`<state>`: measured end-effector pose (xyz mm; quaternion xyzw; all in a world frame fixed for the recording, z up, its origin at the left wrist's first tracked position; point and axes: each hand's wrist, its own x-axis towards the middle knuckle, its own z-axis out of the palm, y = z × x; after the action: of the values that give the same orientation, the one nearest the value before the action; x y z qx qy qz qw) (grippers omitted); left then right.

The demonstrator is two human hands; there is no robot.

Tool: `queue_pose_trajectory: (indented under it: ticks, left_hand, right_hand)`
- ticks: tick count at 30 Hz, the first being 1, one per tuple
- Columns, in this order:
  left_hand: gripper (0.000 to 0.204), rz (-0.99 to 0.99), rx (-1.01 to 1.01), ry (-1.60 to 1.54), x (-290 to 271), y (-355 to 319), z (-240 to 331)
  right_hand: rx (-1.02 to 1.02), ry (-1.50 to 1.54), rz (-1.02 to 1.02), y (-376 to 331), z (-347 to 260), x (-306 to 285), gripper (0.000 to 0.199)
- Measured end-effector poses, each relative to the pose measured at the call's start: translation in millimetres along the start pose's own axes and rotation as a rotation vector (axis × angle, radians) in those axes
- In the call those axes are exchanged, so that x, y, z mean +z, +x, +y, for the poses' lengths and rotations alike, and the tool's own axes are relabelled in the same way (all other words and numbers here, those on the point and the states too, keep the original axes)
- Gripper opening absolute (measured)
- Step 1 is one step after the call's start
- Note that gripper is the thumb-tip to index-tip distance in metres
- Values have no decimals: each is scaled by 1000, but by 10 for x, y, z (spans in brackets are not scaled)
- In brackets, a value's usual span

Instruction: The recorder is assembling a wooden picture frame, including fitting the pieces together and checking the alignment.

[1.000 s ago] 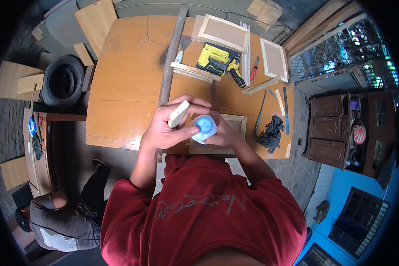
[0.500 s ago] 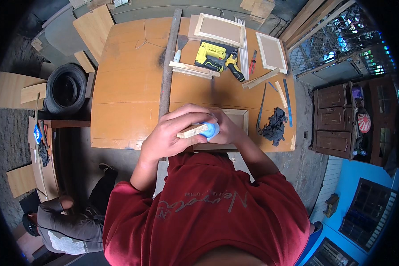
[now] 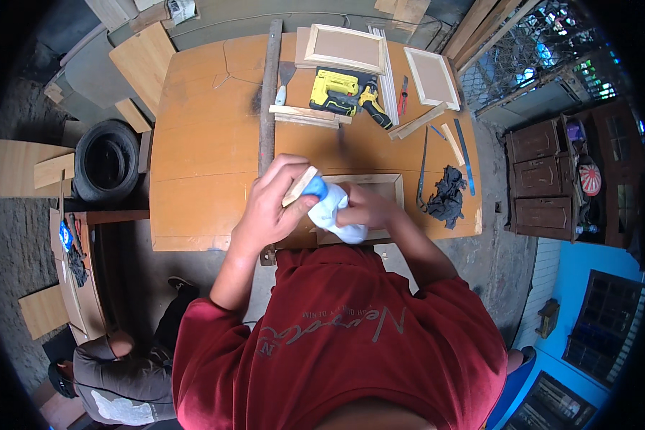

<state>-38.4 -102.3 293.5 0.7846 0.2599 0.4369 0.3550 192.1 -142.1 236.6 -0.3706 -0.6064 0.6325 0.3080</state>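
Black rubber comes first on our list: a tyre lies on the ground at far left, beside loose plywood offcuts, and below it another person in a grey top crouches near the lower left edge. Next we record the orange-brown worktable, with a long dark bar running down it from the far edge toward us. Near the table's front edge our left hand is closed around a short pale wood strip, thumb and fingers pinching it so that it slants up to the right. Touching the strip's upper end is the blue cap of a white squeeze bottle, the kind used for glue, which our right hand grips, fingers wrapped round its body; both hands meet over the left end of a small wooden frame lying flat on the table. Further back we note a putty knife, a stack of light wood strips, and a yellow and black power tool resting just below a framed panel. To the right lie a red-handled tool, a second framed panel, more loose strips, a dark crumpled rag and a thin blue strip. Off the table at far right stands a dark brown cabinet.
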Motion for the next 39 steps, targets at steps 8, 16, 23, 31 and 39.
queue_pose_trajectory:
  ticks: [8,16,23,31,39]
  left_hand:
    - [37,-466,181,240,-142,0,-107]
    - [32,-365,-68,79,108,-158,-466]
    - [25,-256,-103,63,288,-218,-734]
    - [21,-236,-116,-3,370,-160,-809]
    - [15,-263,-326,11,573,-214,-1008]
  right_hand:
    - [547,797,-815,-101,424,-106,56]
    - [613,419,-491,-152,445,-198,61]
    - [623,86,-284,-118,340,-212,60]
    - [423,-200,-96,-129,390,-119,60]
    - [348,-551,36,-99,536,-59,68]
